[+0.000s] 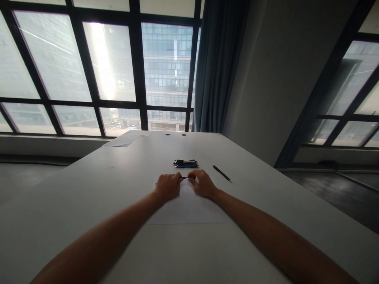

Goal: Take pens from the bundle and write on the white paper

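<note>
Above a white sheet of paper (189, 213), my left hand (168, 186) is closed around a dark pen (183, 177). Most of its barrel is hidden in that fist, and the narrow end points right. My right hand (203, 183) is closed in a pinch at this narrow end; whether a separate part sits between the fingertips is too small to tell. Just beyond both hands lies a small bunch of pens (186, 163), black with one blue. Another black pen (222, 173) rests alone at an angle, to the right of my right hand.
The white table (89, 205) stretches away toward the windows. Papers (127, 139) lie at its far left corner. Two dark round spots (175, 134) show near the far edge. A blue curtain (217, 71) hangs behind the table beside a grey wall.
</note>
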The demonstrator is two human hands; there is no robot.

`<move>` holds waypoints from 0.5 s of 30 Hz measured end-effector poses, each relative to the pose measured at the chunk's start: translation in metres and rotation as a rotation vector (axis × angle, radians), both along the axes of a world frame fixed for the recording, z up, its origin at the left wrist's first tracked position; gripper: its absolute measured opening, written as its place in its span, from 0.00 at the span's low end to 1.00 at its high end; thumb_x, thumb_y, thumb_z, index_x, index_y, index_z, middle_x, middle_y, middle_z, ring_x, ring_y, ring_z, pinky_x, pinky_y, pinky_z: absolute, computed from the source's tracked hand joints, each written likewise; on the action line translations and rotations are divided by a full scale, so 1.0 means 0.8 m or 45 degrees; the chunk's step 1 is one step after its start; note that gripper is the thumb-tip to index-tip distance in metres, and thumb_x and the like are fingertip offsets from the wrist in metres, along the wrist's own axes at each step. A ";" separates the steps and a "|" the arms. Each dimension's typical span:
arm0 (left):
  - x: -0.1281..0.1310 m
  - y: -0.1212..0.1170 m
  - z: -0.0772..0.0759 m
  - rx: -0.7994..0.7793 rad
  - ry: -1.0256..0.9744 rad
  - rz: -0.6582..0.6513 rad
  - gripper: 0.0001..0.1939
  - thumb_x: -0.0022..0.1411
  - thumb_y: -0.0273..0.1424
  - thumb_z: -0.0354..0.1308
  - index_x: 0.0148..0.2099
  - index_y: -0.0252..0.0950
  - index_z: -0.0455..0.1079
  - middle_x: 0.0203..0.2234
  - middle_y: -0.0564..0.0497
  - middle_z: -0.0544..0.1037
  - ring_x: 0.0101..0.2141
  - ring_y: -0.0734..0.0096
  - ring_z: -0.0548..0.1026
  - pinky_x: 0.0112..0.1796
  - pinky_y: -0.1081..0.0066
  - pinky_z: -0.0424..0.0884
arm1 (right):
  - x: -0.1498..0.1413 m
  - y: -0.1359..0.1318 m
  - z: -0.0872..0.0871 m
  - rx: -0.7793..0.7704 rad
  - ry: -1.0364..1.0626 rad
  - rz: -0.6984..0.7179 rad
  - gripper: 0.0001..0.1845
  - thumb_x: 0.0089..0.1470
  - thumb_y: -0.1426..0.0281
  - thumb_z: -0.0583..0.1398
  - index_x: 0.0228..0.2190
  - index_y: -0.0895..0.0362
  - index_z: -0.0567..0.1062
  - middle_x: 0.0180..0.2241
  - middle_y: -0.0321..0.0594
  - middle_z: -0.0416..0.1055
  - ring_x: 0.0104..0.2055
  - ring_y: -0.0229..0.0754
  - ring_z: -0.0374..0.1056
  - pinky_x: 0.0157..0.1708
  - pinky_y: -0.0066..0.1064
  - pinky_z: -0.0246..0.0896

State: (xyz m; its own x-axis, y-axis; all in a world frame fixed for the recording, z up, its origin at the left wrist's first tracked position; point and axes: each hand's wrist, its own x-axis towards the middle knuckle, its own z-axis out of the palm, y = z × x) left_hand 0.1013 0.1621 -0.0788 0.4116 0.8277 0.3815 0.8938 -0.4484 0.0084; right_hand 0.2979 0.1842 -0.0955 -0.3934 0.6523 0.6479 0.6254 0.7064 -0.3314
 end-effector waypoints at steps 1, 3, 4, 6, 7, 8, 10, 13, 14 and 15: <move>0.000 0.000 0.000 -0.003 -0.008 0.001 0.16 0.70 0.37 0.41 0.45 0.38 0.68 0.34 0.45 0.80 0.34 0.59 0.78 0.34 0.66 0.68 | 0.000 0.001 0.000 -0.006 0.009 -0.015 0.06 0.51 0.75 0.59 0.34 0.56 0.74 0.31 0.39 0.75 0.33 0.42 0.69 0.43 0.38 0.59; 0.000 0.001 -0.001 -0.013 -0.026 0.001 0.15 0.69 0.37 0.42 0.45 0.38 0.68 0.35 0.45 0.80 0.34 0.60 0.78 0.34 0.66 0.68 | 0.001 0.001 -0.001 -0.012 0.020 -0.023 0.07 0.51 0.76 0.59 0.34 0.56 0.74 0.31 0.39 0.75 0.33 0.42 0.69 0.43 0.37 0.59; 0.001 0.002 -0.001 -0.020 -0.034 -0.002 0.14 0.69 0.36 0.42 0.45 0.38 0.67 0.35 0.46 0.80 0.35 0.60 0.78 0.35 0.67 0.68 | 0.001 0.002 -0.002 -0.012 0.021 -0.020 0.07 0.51 0.76 0.59 0.34 0.56 0.74 0.32 0.39 0.76 0.33 0.41 0.69 0.43 0.37 0.59; 0.001 0.002 -0.002 -0.027 -0.050 -0.013 0.14 0.69 0.35 0.43 0.48 0.38 0.67 0.37 0.46 0.80 0.36 0.60 0.78 0.36 0.67 0.69 | 0.001 0.002 -0.002 -0.013 0.022 -0.017 0.07 0.52 0.76 0.59 0.35 0.56 0.74 0.33 0.40 0.76 0.34 0.41 0.69 0.44 0.37 0.59; 0.001 0.002 -0.002 -0.028 -0.056 -0.020 0.14 0.69 0.34 0.43 0.50 0.39 0.66 0.38 0.46 0.80 0.37 0.61 0.78 0.36 0.66 0.69 | 0.001 0.002 -0.002 -0.016 0.023 -0.027 0.07 0.53 0.76 0.59 0.36 0.56 0.74 0.34 0.40 0.76 0.34 0.41 0.69 0.44 0.37 0.59; 0.001 0.002 -0.002 -0.028 -0.057 -0.031 0.15 0.68 0.33 0.44 0.54 0.40 0.65 0.40 0.47 0.80 0.38 0.61 0.78 0.37 0.66 0.69 | 0.001 0.002 -0.002 -0.021 0.023 -0.046 0.07 0.53 0.76 0.58 0.36 0.57 0.74 0.34 0.40 0.76 0.34 0.41 0.69 0.44 0.37 0.59; 0.000 0.001 -0.002 -0.025 -0.038 -0.051 0.19 0.66 0.30 0.46 0.59 0.43 0.61 0.43 0.47 0.79 0.40 0.61 0.78 0.38 0.66 0.69 | 0.001 0.003 -0.001 -0.033 0.019 -0.103 0.07 0.54 0.75 0.58 0.36 0.57 0.74 0.33 0.40 0.76 0.34 0.42 0.69 0.44 0.36 0.59; -0.001 0.002 -0.003 -0.033 0.011 -0.073 0.22 0.62 0.26 0.48 0.58 0.44 0.62 0.43 0.49 0.79 0.41 0.61 0.77 0.38 0.66 0.70 | 0.001 0.006 -0.003 -0.060 0.019 -0.172 0.07 0.54 0.74 0.58 0.37 0.57 0.74 0.33 0.41 0.75 0.34 0.42 0.69 0.43 0.36 0.60; -0.002 0.002 -0.003 -0.037 0.018 -0.073 0.22 0.61 0.25 0.48 0.57 0.43 0.63 0.43 0.49 0.79 0.41 0.61 0.77 0.38 0.67 0.70 | 0.002 0.007 -0.004 -0.076 0.030 -0.168 0.08 0.54 0.74 0.58 0.37 0.57 0.74 0.33 0.41 0.75 0.34 0.42 0.69 0.42 0.35 0.60; -0.002 0.002 -0.003 -0.043 0.021 -0.070 0.22 0.60 0.24 0.48 0.56 0.43 0.64 0.43 0.48 0.78 0.41 0.61 0.77 0.38 0.66 0.70 | 0.002 0.007 -0.004 -0.099 0.045 -0.145 0.08 0.55 0.74 0.58 0.37 0.57 0.74 0.33 0.41 0.75 0.34 0.41 0.69 0.41 0.34 0.60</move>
State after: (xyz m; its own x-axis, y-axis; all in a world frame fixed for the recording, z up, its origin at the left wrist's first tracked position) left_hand 0.0998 0.1637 -0.0813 0.4627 0.8159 0.3467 0.8680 -0.4964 0.0099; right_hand 0.2993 0.1901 -0.0989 -0.2915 0.7405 0.6056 0.6872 0.6025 -0.4059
